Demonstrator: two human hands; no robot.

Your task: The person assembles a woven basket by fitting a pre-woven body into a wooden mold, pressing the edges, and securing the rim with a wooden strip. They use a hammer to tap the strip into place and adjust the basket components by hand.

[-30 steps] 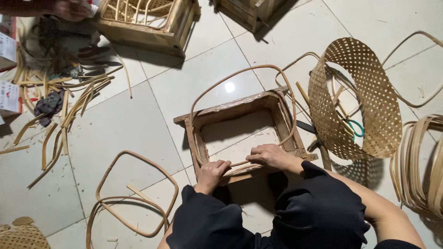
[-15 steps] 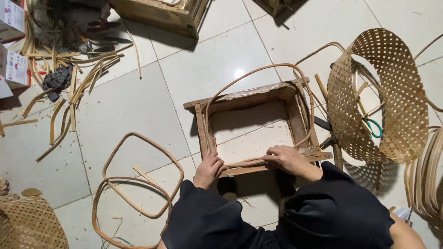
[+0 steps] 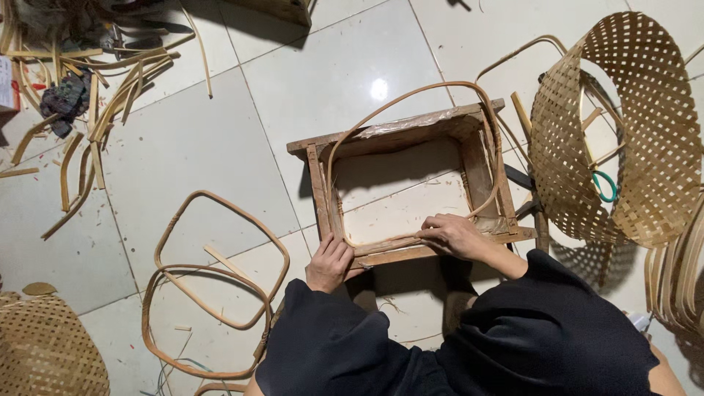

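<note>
A bent cane strip [image 3: 440,92] sits looped inside a square wooden frame [image 3: 400,132] on the tiled floor [image 3: 205,147]; it looks light and springy, best pinned low against the near rail. The left hand [image 3: 330,262] curls around the frame's near corner, and the right hand [image 3: 455,236] presses flat, fingers closed on the strip. Finished cane hoops [image 3: 213,293] lie left, a woven basket [image 3: 623,132] right.

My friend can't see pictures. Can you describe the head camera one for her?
Two hands, left and right, press a bent cane strip into a square wooden frame on a tiled floor, with woven baskets nearby.
</note>
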